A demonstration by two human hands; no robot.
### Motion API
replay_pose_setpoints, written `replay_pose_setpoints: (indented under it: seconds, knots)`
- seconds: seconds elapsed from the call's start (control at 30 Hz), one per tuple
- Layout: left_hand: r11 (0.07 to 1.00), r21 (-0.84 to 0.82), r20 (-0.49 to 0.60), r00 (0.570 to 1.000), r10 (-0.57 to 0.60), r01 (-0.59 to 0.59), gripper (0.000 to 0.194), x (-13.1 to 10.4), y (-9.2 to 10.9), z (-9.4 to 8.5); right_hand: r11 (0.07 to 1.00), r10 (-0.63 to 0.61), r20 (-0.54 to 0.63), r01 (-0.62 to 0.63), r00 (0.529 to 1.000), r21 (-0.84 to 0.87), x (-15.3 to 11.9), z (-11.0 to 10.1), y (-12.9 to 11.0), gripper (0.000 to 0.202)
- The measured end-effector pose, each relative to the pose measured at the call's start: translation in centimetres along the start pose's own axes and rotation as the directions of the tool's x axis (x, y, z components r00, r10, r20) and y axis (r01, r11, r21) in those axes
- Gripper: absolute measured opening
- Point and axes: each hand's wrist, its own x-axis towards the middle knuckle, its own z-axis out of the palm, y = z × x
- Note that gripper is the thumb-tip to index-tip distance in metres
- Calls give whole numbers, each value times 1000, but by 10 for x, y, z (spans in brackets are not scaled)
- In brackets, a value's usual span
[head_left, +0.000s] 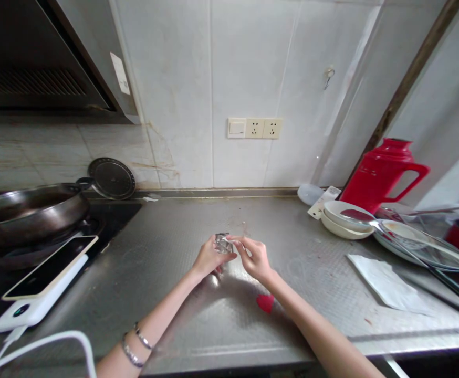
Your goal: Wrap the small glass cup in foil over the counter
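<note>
My left hand (210, 257) is wrapped round a small clear, shiny container (222, 242), which looks like a little glass, just above the metal counter. From the right, my right hand (254, 257) reaches to its rim with thumb and fingers pinched together. A thin whitish thing (229, 239) shows at those fingertips, too small to name. Below my right wrist a small red piece (264, 303) lies flat on the counter. Some red also shows under my left hand, mostly hidden by it.
On the left, a pan (32, 210) stands on the black stove, with a phone (52, 266) on a white power bank (42, 299) nearer. At right are stacked bowls (347, 228), a red thermos (385, 176), long-handled utensils and a white paper sheet (387, 283).
</note>
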Motion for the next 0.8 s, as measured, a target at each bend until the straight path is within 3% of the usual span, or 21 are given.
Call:
replay_pose_setpoints:
  seconds: [0.1, 0.27, 0.5, 0.67, 0.8]
  knots:
    - [999, 28, 8, 999, -36, 35, 50, 1, 1, -1, 1000, 12, 4, -12, 1000, -5, 3, -4, -3, 26]
    - [999, -14, 60, 997, -43, 44, 50, 0, -3, 2, 998, 39, -149, -47, 988, -52, 7, -2, 5, 24]
    - [999, -6, 84, 996, 35, -35, 41, -3, 0, 5, 1000, -10, 111, 13, 994, -23, 0, 9, 17, 27]
    - [1000, -19, 84, 996, 23, -22, 31, -1, 3, 2, 991, -111, 152, 121, 982, -56, -4, 8, 15, 30]
    - [1000, -28, 102, 995, 2, 1, 34, 0, 3, -1, 967, -215, 164, 233, 963, -101, -3, 5, 11, 33]
